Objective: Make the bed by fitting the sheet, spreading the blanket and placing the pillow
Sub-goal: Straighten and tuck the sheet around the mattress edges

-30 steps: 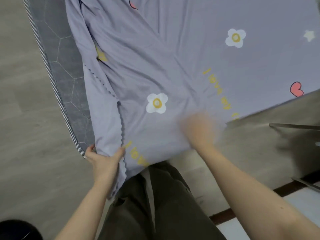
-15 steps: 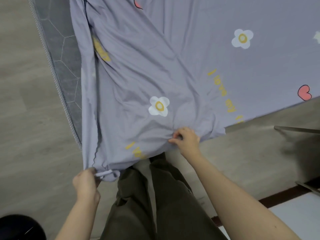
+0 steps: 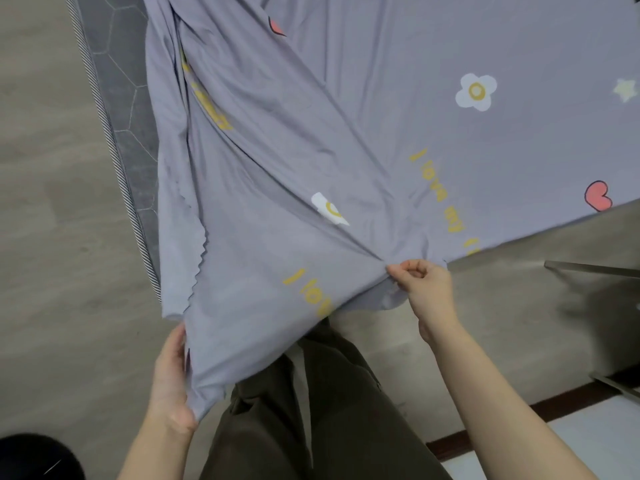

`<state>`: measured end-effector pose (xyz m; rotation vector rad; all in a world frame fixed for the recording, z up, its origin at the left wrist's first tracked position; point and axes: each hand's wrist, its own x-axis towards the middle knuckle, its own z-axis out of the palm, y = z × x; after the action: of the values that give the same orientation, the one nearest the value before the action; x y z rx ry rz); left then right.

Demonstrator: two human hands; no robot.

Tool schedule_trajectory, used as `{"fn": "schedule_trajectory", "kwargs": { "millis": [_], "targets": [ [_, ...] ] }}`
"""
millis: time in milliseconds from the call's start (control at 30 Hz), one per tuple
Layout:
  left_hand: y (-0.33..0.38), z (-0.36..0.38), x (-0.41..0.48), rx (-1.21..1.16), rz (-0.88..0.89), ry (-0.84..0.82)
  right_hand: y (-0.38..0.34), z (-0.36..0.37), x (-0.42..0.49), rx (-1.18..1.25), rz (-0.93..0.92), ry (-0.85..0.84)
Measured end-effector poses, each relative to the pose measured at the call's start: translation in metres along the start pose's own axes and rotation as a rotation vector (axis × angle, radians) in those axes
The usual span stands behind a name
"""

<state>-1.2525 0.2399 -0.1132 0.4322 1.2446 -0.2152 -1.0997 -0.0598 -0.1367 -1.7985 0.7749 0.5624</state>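
A lavender sheet (image 3: 346, 126) printed with white flowers, red hearts and yellow lettering covers most of the bed. Its near corner hangs off the bed, creased and bunched. My left hand (image 3: 171, 382) grips the lowest tip of that hanging corner, below the bed's edge. My right hand (image 3: 424, 289) pinches a gathered fold on the sheet's near edge, further right. A strip of grey hexagon-quilted mattress (image 3: 128, 109) with a striped border lies bare along the left side. No blanket or pillow is in view.
Grey wood-look floor (image 3: 52, 237) lies left of the bed and in front of it. My dark trousers (image 3: 311, 410) are directly below. A dark round object (image 3: 34, 455) sits at the bottom left. A dark threshold strip (image 3: 502, 424) and pale tiles are at the bottom right.
My left hand has drawn the sheet corner down and toward me, so the fabric hangs longer. My right hand has shifted a little right along the edge, still pinching the fold.
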Motion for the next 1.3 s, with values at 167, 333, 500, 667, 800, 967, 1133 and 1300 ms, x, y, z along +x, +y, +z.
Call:
{"fn": "schedule_trajectory", "kwargs": {
  "millis": [167, 333, 500, 667, 800, 967, 1133, 1300],
  "targets": [
    [-0.013, 0.016, -0.001, 0.279, -0.060, -0.049, -0.027, -0.009, -0.002, 0.365, 0.051, 0.189],
    [-0.029, 0.017, 0.020, 0.708, 0.128, 0.230, -0.072, -0.041, -0.011, 0.219, 0.118, -0.144],
    [-0.030, 0.013, 0.035, 0.891, 0.239, 0.466, -0.103, -0.064, -0.034, -0.025, -0.169, -0.101],
    [-0.003, 0.040, -0.009, 0.741, 0.469, 0.170, -0.095, 0.001, -0.114, -0.119, -0.380, -0.389],
    [0.032, 0.063, -0.055, 0.690, 0.227, -0.252, -0.055, 0.090, -0.178, -0.410, -0.507, -0.610],
    [0.082, 0.035, -0.076, 0.623, 0.458, 0.009, -0.020, 0.167, -0.230, -0.490, -0.565, -0.630],
    [0.124, -0.058, -0.077, 0.502, 0.747, 0.334, 0.014, 0.217, -0.259, -0.780, -0.835, -0.791],
    [0.155, -0.142, -0.053, 0.363, 0.776, 0.524, 0.052, 0.237, -0.258, -0.784, -0.458, -1.216]
  ]
}}
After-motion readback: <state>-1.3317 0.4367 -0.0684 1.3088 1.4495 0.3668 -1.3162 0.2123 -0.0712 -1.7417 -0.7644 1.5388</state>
